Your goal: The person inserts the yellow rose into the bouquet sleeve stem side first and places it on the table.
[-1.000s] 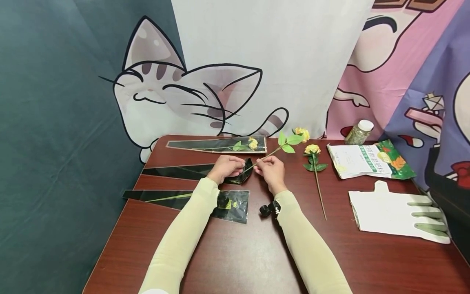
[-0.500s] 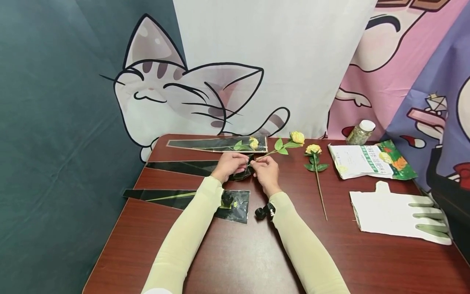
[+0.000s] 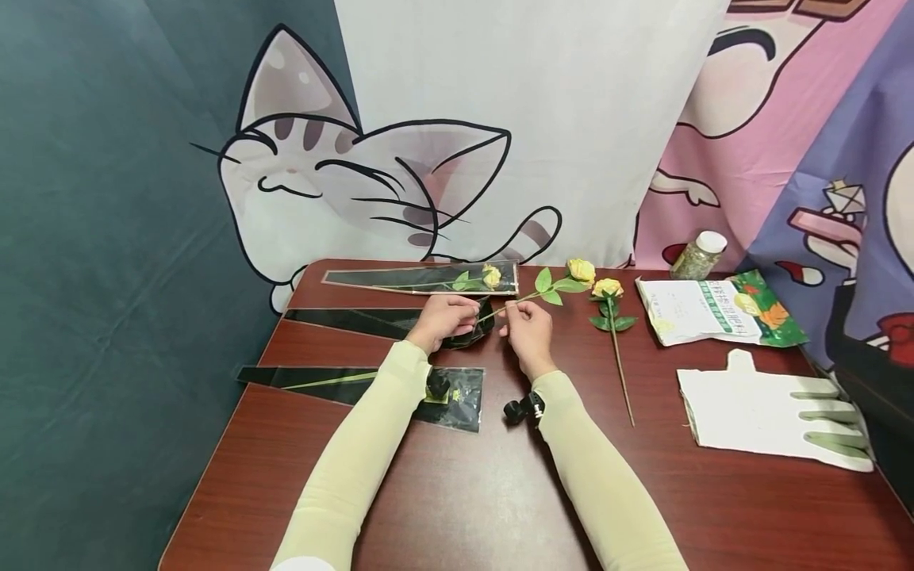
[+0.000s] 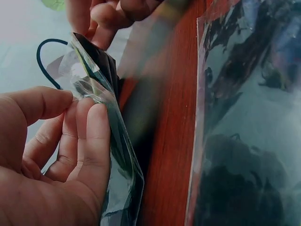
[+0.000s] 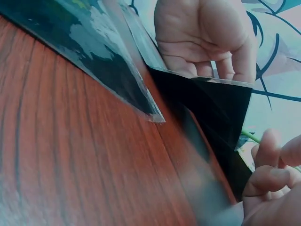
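Observation:
My left hand pinches the clear rim of a black flower sleeve, whose mouth gapes to the right in the head view. Thumb and fingertips of my right hand pinch the thin green stem of a yellow rose. The stem's lower end enters the sleeve mouth, and its tip is hidden inside. Bloom and leaves stick out beyond my right hand toward the back right. In the left wrist view, the left hand grips the see-through film close below the right fingers.
Behind the hands lies a sleeve with a yellow rose inside; another flat sleeve lies in front. A loose yellow rose is on the right. Beyond it are a white-green packet, a lidded jar and white gloves.
The right hand moved left toward the sleeve with the rose, then back right along the stem toward the bloom. The rose sits slightly lower and further left. The left hand stays at the sleeve mouth.

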Tool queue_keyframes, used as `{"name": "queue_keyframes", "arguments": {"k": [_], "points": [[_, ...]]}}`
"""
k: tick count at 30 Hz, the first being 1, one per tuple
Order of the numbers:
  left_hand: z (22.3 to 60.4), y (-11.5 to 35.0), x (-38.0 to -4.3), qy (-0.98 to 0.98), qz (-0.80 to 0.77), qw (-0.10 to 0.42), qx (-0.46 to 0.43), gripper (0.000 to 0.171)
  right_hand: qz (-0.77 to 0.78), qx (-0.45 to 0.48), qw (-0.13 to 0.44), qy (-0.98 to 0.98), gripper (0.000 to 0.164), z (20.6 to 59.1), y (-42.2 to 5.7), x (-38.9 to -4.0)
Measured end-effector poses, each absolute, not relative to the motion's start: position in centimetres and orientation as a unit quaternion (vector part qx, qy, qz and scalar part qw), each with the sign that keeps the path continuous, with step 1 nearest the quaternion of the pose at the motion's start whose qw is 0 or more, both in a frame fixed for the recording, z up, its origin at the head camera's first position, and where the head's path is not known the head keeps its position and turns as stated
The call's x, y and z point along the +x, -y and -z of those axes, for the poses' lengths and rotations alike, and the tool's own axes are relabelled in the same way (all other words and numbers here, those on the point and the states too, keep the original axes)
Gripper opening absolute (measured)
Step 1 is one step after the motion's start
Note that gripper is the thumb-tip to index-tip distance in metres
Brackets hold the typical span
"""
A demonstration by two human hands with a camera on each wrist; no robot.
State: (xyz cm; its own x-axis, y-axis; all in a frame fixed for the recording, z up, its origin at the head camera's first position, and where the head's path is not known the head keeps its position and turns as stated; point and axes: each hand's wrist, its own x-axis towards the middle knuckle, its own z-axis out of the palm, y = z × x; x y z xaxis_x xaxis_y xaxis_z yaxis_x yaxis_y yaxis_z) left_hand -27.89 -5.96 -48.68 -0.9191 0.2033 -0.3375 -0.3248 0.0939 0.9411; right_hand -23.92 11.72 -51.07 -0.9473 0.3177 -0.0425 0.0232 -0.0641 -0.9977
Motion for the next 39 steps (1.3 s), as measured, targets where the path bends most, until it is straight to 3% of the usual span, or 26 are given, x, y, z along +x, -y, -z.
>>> {"name": "queue_keyframes", "arguments": {"k": [26,33,39], "points": [[48.2,5.2,-28.0,-0.688,-0.699,0.187,-0.049,0.025,-0.757,-0.133,0.054,0.638,0.015,51.6,-10.4,-23.9],[48.2,5.6,-28.3,-0.69,-0.697,0.187,-0.051,0.023,-0.748,-0.152,0.063,0.643,0.032,51.5,-10.6,-23.9],[48.2,5.8,-28.3,-0.691,-0.696,0.191,-0.051,0.024,-0.768,-0.157,0.055,0.619,0.03,51.2,-10.7,-23.7]]}}
